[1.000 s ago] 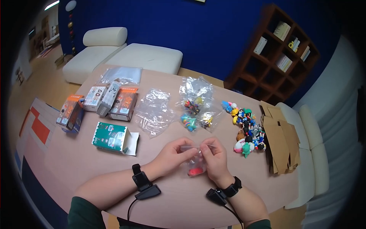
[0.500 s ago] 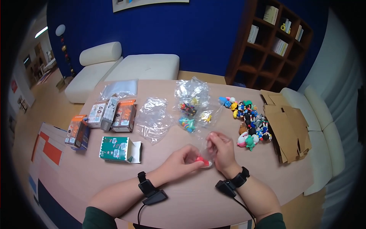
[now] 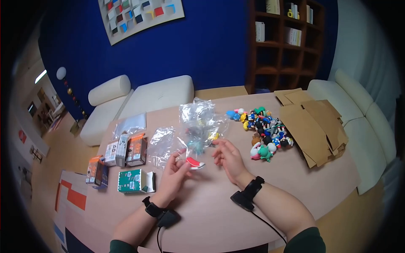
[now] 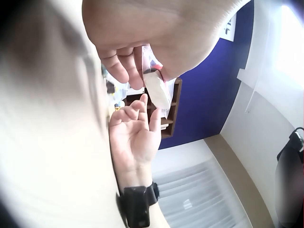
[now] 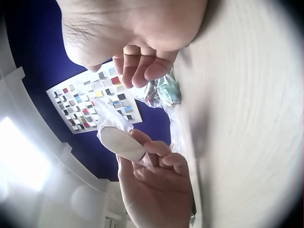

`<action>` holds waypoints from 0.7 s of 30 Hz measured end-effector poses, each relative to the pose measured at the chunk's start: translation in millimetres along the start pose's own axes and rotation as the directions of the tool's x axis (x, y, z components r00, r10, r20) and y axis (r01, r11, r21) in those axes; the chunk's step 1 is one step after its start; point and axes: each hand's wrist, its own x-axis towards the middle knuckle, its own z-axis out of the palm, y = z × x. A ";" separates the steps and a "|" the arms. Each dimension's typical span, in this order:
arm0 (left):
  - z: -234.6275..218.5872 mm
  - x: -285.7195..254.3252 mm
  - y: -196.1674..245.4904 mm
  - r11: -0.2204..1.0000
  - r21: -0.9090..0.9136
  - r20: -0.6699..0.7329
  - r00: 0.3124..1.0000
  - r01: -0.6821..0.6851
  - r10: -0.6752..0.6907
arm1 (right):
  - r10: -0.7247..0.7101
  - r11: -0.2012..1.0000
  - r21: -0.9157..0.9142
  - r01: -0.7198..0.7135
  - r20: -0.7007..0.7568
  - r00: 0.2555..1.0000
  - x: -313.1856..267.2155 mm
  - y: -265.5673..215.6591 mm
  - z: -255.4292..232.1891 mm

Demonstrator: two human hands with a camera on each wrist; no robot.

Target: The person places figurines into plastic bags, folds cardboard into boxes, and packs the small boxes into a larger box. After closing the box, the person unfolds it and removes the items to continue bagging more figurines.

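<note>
A small red and white item in a clear bag is pinched between the thumb and fingers of my left hand. Its pale, oval underside faces the right wrist view. My right hand is held just to the right, fingers loosely bent, touching nothing. Behind the hands lie clear bags with colourful figures inside, and a flat clear bag is to their left.
Boxes stand at the left, among them a green box with its flap out and an orange box. Loose figures are heaped at the right beside flattened cardboard. A clear plastic stack lies at the back left.
My left hand has moved forward and left with the bagged red item. My right hand has let go of the bag and its fingers have loosened. The head view has tilted up.
</note>
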 end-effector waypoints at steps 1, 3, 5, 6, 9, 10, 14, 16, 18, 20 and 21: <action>0.4 3.1 7.6 0.998 0.055 -0.020 1.000 -0.020 0.022 | 0.023 0.998 -0.055 -0.022 0.021 1.000 0.0 0.7 0.4; 1.0 15.0 19.2 0.993 0.112 -0.036 0.999 -0.031 0.035 | 0.030 0.999 -0.038 -0.029 0.022 0.999 0.0 0.7 1.3; 3.9 36.8 33.8 0.966 0.241 -0.152 0.979 -0.093 0.132 | 0.023 0.994 -0.110 -0.015 0.072 0.997 -1.0 1.3 2.3; 8.2 47.8 43.1 0.964 0.248 -0.155 0.979 -0.091 0.132 | 0.023 0.995 -0.102 -0.016 0.075 0.997 -0.3 3.7 2.6; 21.2 84.4 66.5 0.848 0.430 -0.114 0.913 -0.310 0.392 | 0.032 0.982 -0.189 -0.013 0.096 0.995 3.2 10.0 1.9; 21.7 99.3 67.7 0.791 0.503 -0.081 0.892 -0.349 0.445 | 0.020 0.981 -0.195 0.003 0.117 0.993 3.1 10.1 1.9; 10.6 139.3 54.7 0.349 0.913 0.068 0.924 -0.210 0.376 | -0.021 0.981 -0.187 0.050 0.150 0.988 2.5 10.4 0.6; 7.6 143.6 45.4 0.028 0.992 0.108 0.956 -0.120 0.271 | -0.001 0.980 -0.196 0.032 0.154 0.988 2.2 8.1 0.6; 12.8 136.1 44.7 0.036 0.992 0.099 0.930 -0.120 0.354 | 0.024 0.979 -0.203 0.008 0.152 0.988 1.6 7.6 -0.4; 15.0 127.3 49.6 0.167 0.981 0.016 0.899 -0.098 0.437 | -0.001 0.978 -0.206 0.038 0.178 0.984 2.4 9.8 -0.4; 9.2 122.6 50.3 0.163 0.982 0.016 0.902 -0.096 0.432 | 0.002 0.979 -0.200 0.034 0.177 0.984 2.8 10.4 -0.4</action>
